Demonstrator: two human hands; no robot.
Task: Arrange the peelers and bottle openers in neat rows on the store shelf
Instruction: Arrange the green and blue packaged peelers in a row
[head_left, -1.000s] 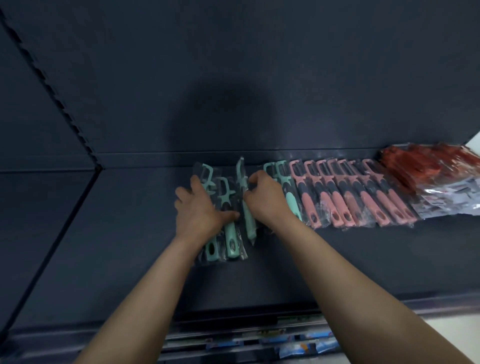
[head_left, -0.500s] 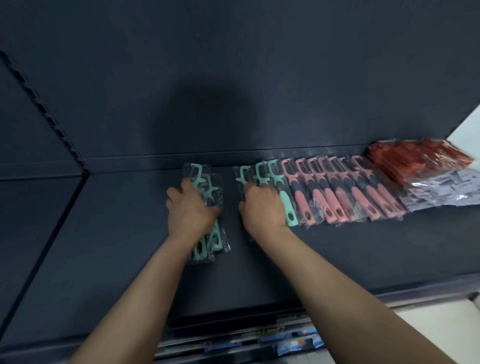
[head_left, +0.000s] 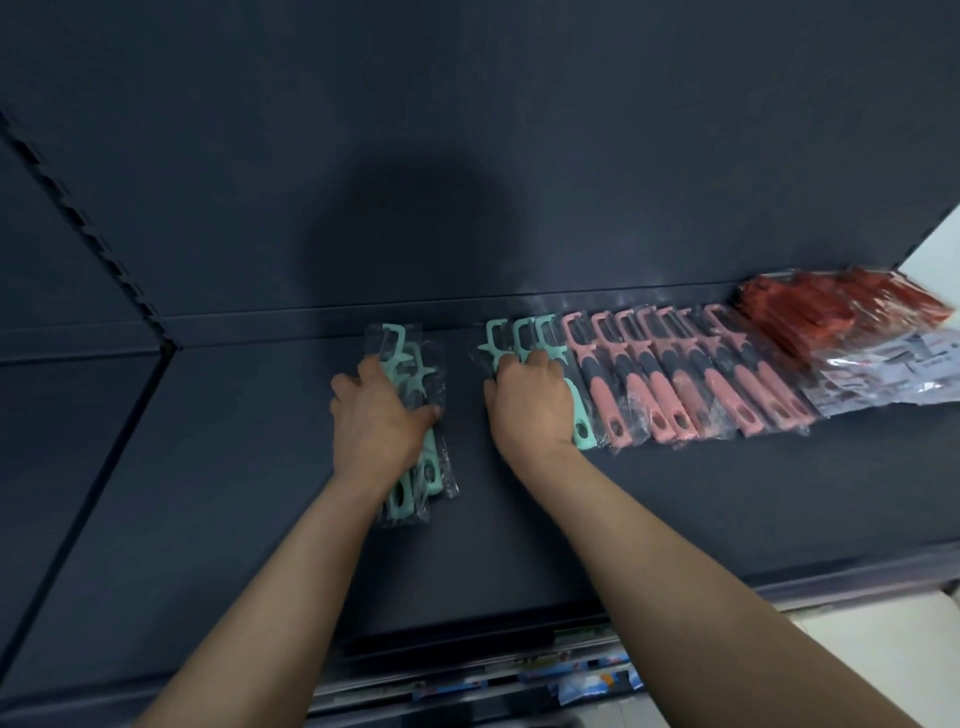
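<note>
A dark shelf carries a row of bagged peelers. Three teal peelers lie at the row's left end, followed by several pink peelers. My right hand lies over the teal end of the row, fingers bent round the leftmost teal peeler, and hides its handle. Left of a gap, my left hand grips a small stack of teal peelers lying on the shelf, thumb curled round its right side.
Red items in clear bags are piled at the far right of the shelf. The shelf's back panel rises behind the row. A lower shelf edge with blue labels shows below.
One second ago my right hand held a teal peeler on edge between the hands. That peeler now lies flat at the left end of the row. My left hand stayed on its stack.
</note>
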